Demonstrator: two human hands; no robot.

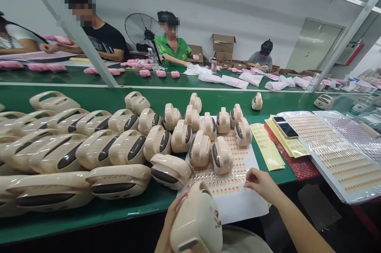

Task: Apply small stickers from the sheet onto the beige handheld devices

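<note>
Left hand (172,221) grips a cream case (197,221), held low and just in front of the sticker sheet (238,201). Case is glossy moulded plastic, rounded, with a small floral print on its side. Long axis tilts from lower right up toward the sheet; its open top edge points away from the person.

Right hand (259,183) rests on the sheet's right part, fingertips pinched together at a row of orange stickers (222,183); what they pinch is too small to tell. Sheet is white, flat, glossy, with small orange rectangles in rows.

Left of the sheet, many like cases (98,150) lie packed on the green bench (98,209), each with a dark oval window. Several stand on the sheet itself. Right of the sheet: yellow strips (267,148), a phone (285,127), clear film sheets (336,154).
</note>
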